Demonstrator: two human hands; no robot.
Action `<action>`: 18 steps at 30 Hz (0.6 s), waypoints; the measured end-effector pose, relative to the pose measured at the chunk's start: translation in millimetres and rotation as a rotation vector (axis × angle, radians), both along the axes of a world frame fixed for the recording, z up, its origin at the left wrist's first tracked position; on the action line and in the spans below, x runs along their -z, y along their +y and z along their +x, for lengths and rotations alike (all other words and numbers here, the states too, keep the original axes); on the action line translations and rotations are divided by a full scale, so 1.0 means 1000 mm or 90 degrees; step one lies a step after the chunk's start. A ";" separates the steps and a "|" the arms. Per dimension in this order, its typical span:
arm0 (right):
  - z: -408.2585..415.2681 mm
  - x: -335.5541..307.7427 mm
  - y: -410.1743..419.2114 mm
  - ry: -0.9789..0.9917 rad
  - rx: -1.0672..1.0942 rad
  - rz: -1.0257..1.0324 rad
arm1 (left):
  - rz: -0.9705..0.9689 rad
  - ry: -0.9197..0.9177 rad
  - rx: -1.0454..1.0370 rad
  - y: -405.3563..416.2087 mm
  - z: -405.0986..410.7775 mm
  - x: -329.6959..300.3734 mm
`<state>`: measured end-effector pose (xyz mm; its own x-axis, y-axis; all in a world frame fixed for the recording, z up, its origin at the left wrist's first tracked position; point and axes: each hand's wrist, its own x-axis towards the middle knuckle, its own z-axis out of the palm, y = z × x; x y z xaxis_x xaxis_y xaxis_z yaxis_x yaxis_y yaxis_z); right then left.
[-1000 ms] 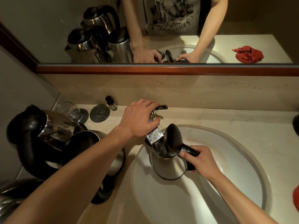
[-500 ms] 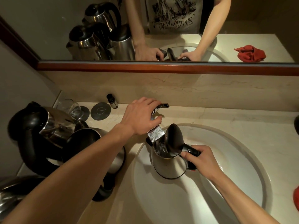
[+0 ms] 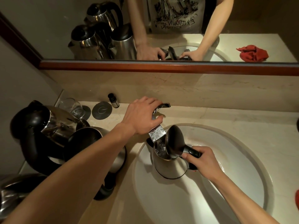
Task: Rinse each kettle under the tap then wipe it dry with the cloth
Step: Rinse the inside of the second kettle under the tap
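The right hand [image 3: 204, 162] is clamped on the black handle of a steel kettle with its black lid open [image 3: 169, 160], held inside the white oval sink [image 3: 242, 183] under the chrome tap spout [image 3: 157, 134]. The left hand [image 3: 142, 116] grips the tap lever. Other steel kettles [image 3: 53, 126] stand at the surface's left edge.

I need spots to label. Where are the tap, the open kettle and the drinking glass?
tap [image 3: 157, 134], head view, on its wet spout end.
kettle [image 3: 168, 167], head view, on its steel body.
glass [image 3: 73, 106], head view, on its side wall.
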<state>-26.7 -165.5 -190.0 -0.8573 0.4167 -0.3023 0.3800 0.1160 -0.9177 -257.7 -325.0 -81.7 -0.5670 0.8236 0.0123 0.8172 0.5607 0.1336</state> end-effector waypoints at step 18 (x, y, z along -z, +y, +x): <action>-0.002 -0.010 0.002 -0.010 -0.036 -0.001 | -0.001 -0.003 0.001 0.000 0.001 -0.001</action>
